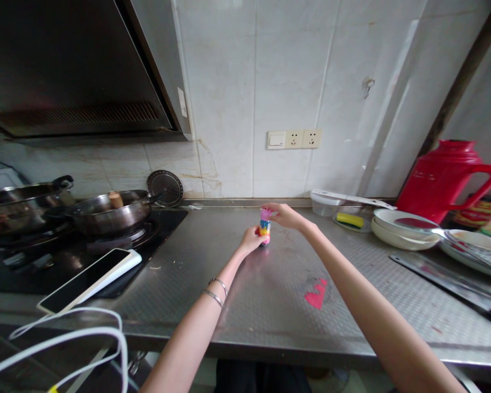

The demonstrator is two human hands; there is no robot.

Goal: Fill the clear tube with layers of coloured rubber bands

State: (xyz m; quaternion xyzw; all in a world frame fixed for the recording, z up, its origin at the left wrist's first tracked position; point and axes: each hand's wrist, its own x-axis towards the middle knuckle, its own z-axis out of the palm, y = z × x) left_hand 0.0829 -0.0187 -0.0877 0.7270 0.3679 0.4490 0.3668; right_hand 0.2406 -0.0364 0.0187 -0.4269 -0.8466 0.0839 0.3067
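A small colourful container (264, 231) with pink, yellow and blue bands stands upright on the steel counter (237, 284), far from me near the wall. My left hand (251, 239) is wrapped round its lower part from the left. My right hand (282, 214) reaches over it, fingers pinched on the pink cap (265, 213) at the top. Two thin bangles sit on my left wrist.
A black stove (65, 256) at left carries a wok (106, 213) and a second pan (16, 204); a phone (90, 277) with white cables lies at its front. At right stand stacked plates (401, 224), a clear box with a sponge (349, 219) and a red thermos jug (445, 177). A pink mark (317, 293) is on the counter.
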